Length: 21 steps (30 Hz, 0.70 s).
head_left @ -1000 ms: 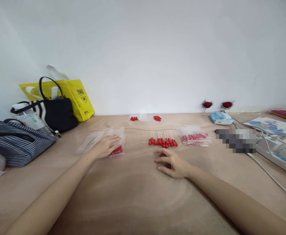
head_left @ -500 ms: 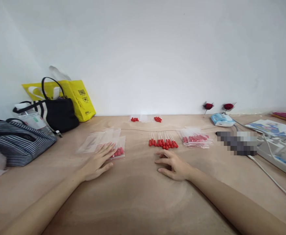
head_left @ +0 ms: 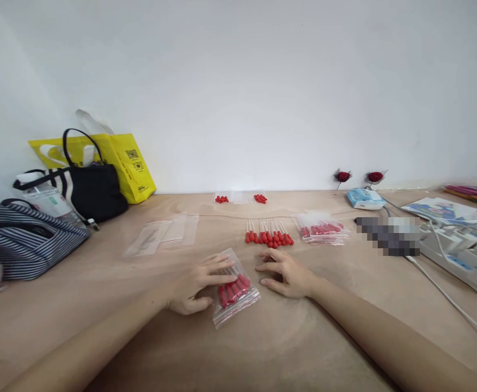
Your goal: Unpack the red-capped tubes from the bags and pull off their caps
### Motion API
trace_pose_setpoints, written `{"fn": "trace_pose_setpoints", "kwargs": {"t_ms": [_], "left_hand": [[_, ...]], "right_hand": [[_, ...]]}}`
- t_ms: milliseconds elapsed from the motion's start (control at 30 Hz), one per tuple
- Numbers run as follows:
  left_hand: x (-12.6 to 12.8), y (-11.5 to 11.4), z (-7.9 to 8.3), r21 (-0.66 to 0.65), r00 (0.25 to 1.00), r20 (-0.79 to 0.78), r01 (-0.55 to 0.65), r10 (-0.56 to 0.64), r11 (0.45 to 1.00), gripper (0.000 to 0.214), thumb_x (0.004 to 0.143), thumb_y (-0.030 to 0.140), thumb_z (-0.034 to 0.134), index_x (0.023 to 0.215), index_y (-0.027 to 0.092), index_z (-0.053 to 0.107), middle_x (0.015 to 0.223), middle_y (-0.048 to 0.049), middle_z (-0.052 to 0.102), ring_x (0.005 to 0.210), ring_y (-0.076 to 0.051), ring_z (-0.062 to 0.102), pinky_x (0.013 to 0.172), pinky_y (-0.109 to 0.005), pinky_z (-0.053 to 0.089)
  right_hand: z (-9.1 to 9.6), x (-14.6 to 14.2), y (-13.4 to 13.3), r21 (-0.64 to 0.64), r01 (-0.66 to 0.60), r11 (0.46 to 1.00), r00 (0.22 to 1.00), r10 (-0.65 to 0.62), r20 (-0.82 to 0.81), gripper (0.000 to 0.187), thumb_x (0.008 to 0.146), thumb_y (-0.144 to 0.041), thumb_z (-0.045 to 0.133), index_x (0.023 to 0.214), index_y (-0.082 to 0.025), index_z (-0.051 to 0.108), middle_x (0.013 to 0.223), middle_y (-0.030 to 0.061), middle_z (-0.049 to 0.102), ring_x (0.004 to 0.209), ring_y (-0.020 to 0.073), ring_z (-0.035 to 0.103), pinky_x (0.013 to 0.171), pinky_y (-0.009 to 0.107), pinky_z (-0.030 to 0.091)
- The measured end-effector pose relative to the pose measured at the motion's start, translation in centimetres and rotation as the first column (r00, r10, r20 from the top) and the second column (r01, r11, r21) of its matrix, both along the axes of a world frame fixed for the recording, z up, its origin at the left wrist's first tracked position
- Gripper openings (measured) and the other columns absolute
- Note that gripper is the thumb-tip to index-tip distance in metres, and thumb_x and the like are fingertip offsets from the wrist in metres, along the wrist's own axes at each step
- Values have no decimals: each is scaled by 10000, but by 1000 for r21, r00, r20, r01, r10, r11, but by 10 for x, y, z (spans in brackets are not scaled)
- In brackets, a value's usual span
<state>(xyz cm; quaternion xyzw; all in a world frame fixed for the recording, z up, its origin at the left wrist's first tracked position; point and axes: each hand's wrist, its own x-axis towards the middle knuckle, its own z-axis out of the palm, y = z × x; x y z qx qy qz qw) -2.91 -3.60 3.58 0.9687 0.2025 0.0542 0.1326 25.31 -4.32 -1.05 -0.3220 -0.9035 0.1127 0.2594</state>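
My left hand [head_left: 197, 283] has its fingers over a clear zip-lock bag [head_left: 235, 311], with the thumb at the bag's left edge. Several red-tipped sticks [head_left: 231, 294] lie inside it, and its red-lined zip end faces me. My right hand [head_left: 288, 274] rests on the table with fingers curved and apart, nothing in them. Just beyond it is a row of loose red-tipped sticks [head_left: 269, 237] with thin white stems. A stack of filled zip-lock bags [head_left: 324, 228] lies to their right. Flat clear bags [head_left: 163, 234] lie beyond my left hand.
Two small groups of red pieces [head_left: 221, 199] lie on clear plastic by the wall. Left are a striped bag [head_left: 38, 242], a black bag [head_left: 99, 193] and a yellow bag [head_left: 134, 171]. Right are a tissue pack [head_left: 365, 199], a power strip [head_left: 463, 258] and cables.
My left hand has moved right and nearer to me, bringing the filled bag from beside the flat bags to the middle. My right hand has hardly moved.
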Motion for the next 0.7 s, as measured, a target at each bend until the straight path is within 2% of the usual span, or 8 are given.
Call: {"fn": "trace_pose_setpoints", "kwargs": {"t_ms": [67,167,233,300,433,500,600,700], "left_hand": [[7,3,-7,11,999,34,-28,28,1000,540,764,289,505,1287,293,372,1344,-42,383,1232,-263,334,1012,-442,285],[23,2,-16,67,975,108,-201,193,977,476,772,396,514,1228,273,455,1206,-71,506,1080,-248,471,938,-421,367],[33,2,-18,92,948,142,-299,285,950,494,752,455,529,1199,249,487,1128,-86,533,1011,-245,494,900,-421,391],[41,3,-17,96,936,170,-327,308,940,500,758,462,520,1197,226,485,1118,-96,527,1014,-238,488,903,-412,391],[50,9,-20,57,962,148,-241,230,969,508,788,426,497,1258,254,409,1299,-81,407,1195,-251,364,981,-424,321],[54,9,-25,25,966,123,-231,226,973,532,795,426,487,1289,276,359,1352,-66,350,1231,-254,327,995,-433,305],[62,5,-35,9,935,160,-322,316,947,535,806,433,467,1298,259,347,1340,-77,372,1218,-250,352,995,-432,313],[70,0,-40,15,898,213,-398,386,917,525,805,437,468,1283,245,367,1314,-87,404,1203,-255,369,987,-440,322]], "right_hand": [[-2,0,2,0,-6,1000,1000,6,-14,282,782,-307,532,1031,-195,602,1153,111,482,991,200,512,859,369,426],[-5,2,7,17,39,999,994,-37,-106,249,813,-200,457,1016,-182,599,1106,112,507,976,182,522,843,345,439],[-7,3,11,18,96,995,980,-91,-179,263,820,-139,400,980,-175,605,1050,108,535,956,170,530,830,334,444],[-7,4,14,-13,155,988,964,-154,-219,256,814,-125,392,928,-172,616,966,95,568,887,159,546,791,319,452],[-5,2,13,-121,372,920,904,-389,-179,158,779,-243,491,718,-173,618,693,44,576,677,153,531,637,291,437],[-3,0,11,-175,460,871,867,-483,-122,231,770,-326,510,607,-179,585,612,23,558,619,150,512,591,278,410],[0,-4,6,-249,510,823,843,-536,-46,325,782,-417,477,578,-188,587,608,13,577,605,145,516,575,266,382],[1,-9,-1,-240,541,806,829,-559,-12,346,762,-495,479,623,-218,632,672,15,611,683,165,542,611,281,374]]}}
